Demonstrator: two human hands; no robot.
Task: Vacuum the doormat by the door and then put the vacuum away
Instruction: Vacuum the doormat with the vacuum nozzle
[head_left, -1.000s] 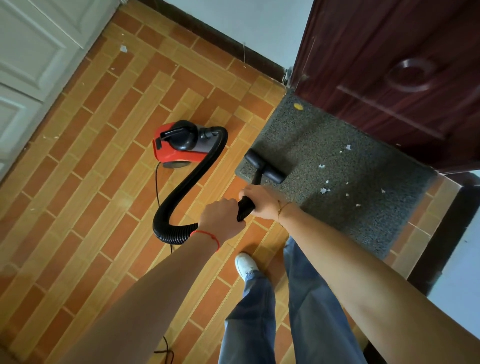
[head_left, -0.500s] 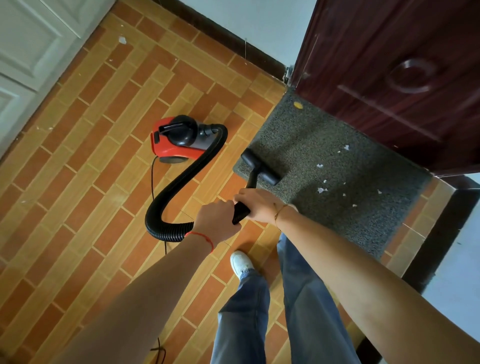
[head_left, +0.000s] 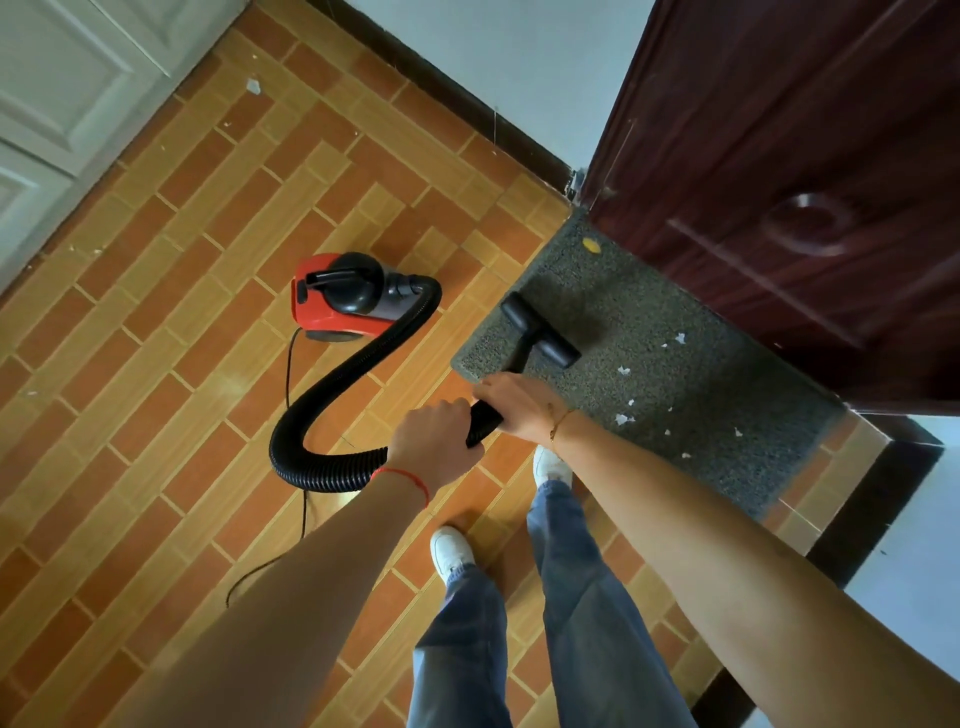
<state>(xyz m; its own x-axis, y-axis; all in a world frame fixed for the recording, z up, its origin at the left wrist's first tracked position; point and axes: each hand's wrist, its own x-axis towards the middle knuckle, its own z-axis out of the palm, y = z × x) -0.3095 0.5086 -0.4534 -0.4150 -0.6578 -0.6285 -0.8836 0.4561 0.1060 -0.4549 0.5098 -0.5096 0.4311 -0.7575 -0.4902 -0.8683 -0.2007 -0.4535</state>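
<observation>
A grey speckled doormat (head_left: 691, 384) lies in front of the dark red door (head_left: 789, 171), with white paper scraps (head_left: 623, 370) and a yellow bit (head_left: 591, 245) on it. The black vacuum nozzle (head_left: 540, 330) rests on the mat's left end. My right hand (head_left: 519, 402) grips the black wand just behind the nozzle. My left hand (head_left: 434, 441) grips the ribbed black hose (head_left: 332, 384) a little further back. The hose curves to the red and black vacuum body (head_left: 345, 296), which sits on the tiles left of the mat.
Orange brick-pattern tiles (head_left: 171, 322) cover the floor. The vacuum's thin black power cord (head_left: 291, 395) trails toward me. A white panelled door (head_left: 57, 93) is at the upper left. My feet in white shoes (head_left: 452, 551) stand below the hands.
The nozzle has slid further onto the mat toward the door, away from the near edge. My left foot has stepped forward. Both hands keep their grip.
</observation>
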